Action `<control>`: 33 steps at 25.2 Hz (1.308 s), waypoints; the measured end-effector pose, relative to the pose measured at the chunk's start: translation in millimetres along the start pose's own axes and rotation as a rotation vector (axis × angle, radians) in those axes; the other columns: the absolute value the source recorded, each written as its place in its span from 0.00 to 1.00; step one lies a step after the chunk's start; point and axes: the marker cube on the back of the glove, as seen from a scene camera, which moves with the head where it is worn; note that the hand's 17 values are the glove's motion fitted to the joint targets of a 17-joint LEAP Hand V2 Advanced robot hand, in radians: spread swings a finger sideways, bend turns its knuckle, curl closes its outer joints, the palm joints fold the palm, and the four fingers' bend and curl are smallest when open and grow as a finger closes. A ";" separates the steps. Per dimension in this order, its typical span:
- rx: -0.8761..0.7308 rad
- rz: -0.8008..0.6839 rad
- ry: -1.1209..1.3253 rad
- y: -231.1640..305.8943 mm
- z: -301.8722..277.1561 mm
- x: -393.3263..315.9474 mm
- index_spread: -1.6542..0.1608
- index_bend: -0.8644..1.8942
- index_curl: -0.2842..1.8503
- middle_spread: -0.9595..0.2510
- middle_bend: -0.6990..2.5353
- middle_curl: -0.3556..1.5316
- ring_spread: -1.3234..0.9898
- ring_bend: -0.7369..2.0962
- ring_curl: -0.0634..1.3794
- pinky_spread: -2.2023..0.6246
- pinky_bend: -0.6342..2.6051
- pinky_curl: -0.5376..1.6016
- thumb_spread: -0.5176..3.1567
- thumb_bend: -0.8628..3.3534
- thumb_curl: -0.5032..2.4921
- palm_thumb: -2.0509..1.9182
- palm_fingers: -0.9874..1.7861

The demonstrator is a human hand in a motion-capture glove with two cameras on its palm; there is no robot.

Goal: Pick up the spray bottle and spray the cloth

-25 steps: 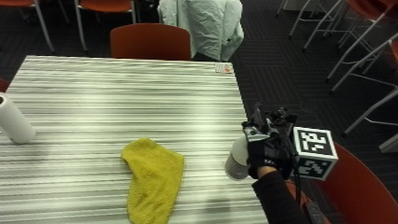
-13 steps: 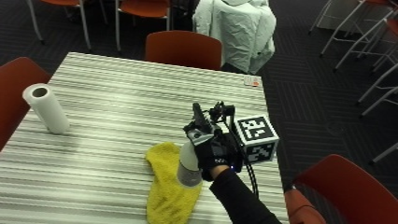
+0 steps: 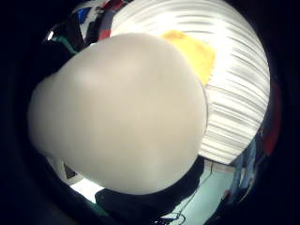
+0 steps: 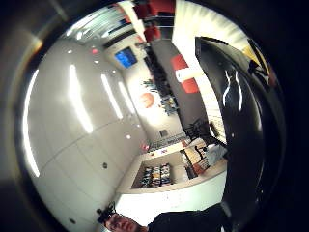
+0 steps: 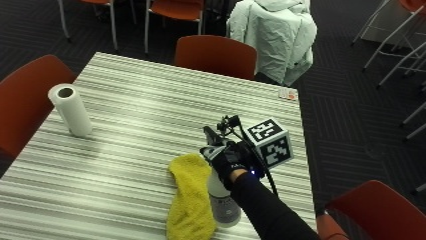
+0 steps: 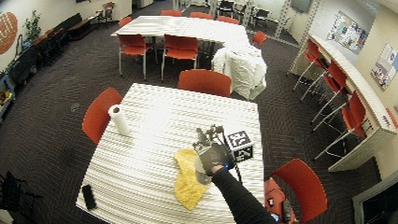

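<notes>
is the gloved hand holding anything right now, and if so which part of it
The right hand grips the spray bottle by its upper part, near the head, beside the yellow cloth.

Setting: office break room or cafeteria-style common area. Evidence: striped laminate table [image 6: 168, 121]; red chairs [image 6: 204, 82] around it; second table [image 6: 187, 28] at 12 o'clock; long counter [image 6: 354, 93] with red stools [image 6: 336, 74] at 3 o'clock; dark carpet [image 6: 50, 93]; wall posters [image 6: 344, 29].
</notes>
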 end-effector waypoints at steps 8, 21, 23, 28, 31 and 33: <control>-0.259 0.436 0.257 -14.8 29.2 56.8 0.85 0.41 0.39 0.79 0.37 0.48 0.55 0.46 0.38 0.81 0.26 0.37 0.42 0.23 0.43 0.82 0.72; -0.407 0.694 0.382 -1.2 38.1 119.1 0.85 0.38 0.40 0.78 0.36 0.49 0.55 0.45 0.40 0.81 0.26 0.41 0.38 0.22 0.44 0.83 0.75; -0.398 0.676 0.369 -1.3 33.8 117.6 0.85 0.38 0.40 0.78 0.36 0.50 0.55 0.45 0.40 0.81 0.26 0.42 0.38 0.22 0.45 0.83 0.75; -0.369 0.563 0.297 -1.0 22.7 106.4 0.85 0.38 0.40 0.78 0.35 0.50 0.55 0.45 0.40 0.81 0.25 0.43 0.37 0.21 0.45 0.83 0.74; -0.324 0.439 0.222 1.0 12.9 95.8 0.84 0.38 0.41 0.78 0.35 0.50 0.55 0.45 0.40 0.81 0.25 0.43 0.37 0.22 0.45 0.83 0.74; -0.276 0.352 0.167 3.3 5.7 86.3 0.84 0.38 0.41 0.78 0.35 0.50 0.55 0.44 0.41 0.81 0.25 0.43 0.37 0.22 0.45 0.83 0.73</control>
